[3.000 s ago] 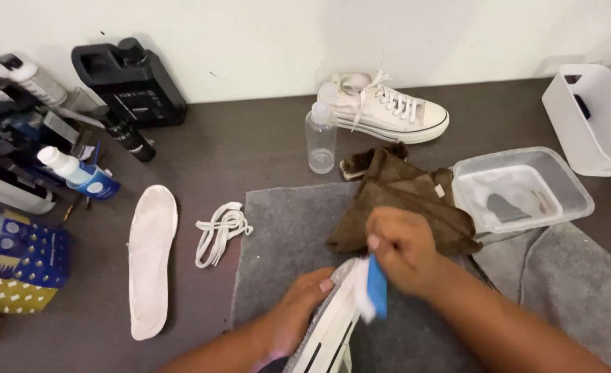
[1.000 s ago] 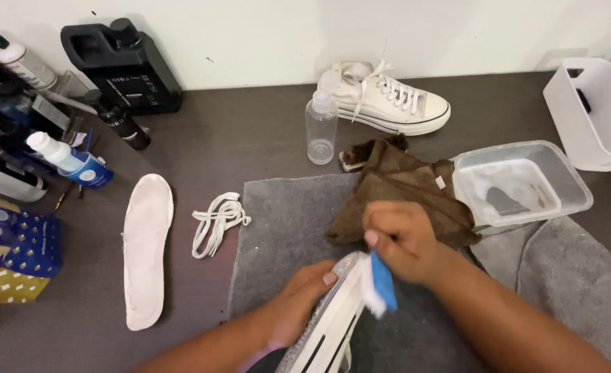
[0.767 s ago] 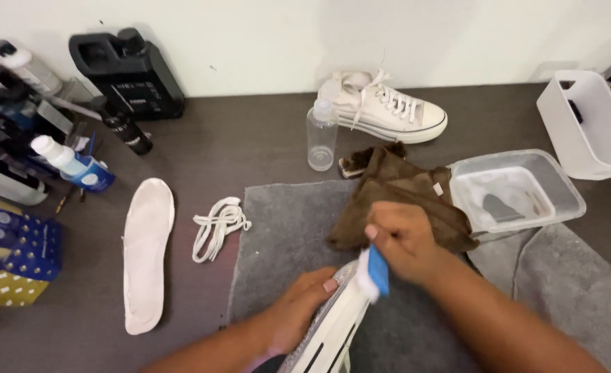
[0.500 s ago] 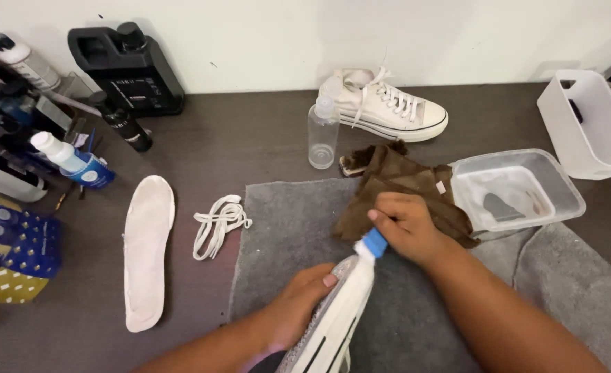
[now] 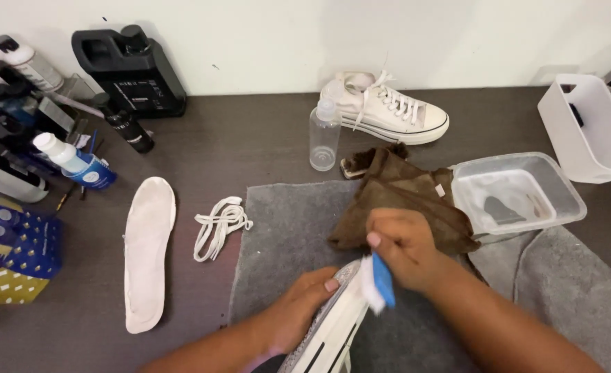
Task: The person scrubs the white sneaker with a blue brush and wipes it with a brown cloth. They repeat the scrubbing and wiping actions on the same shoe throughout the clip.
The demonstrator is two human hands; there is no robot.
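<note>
At the bench's near edge the shoe [image 5: 330,331] lies on its side on the grey mat [image 5: 285,228], its long axis running from the near edge up and to the right, sole edge turned toward the right hand [image 5: 403,247]. The left hand [image 5: 298,309] wraps the shoe's left flank, while the right hand pinches a blue brush [image 5: 376,281] with its bristles touching the toe end. A brown cloth [image 5: 402,197] sits just behind the right hand, a clear tub [image 5: 571,200] toward the right edge, and an insole [image 5: 147,252] and laces [image 5: 219,224] left of the mat, well apart.
</note>
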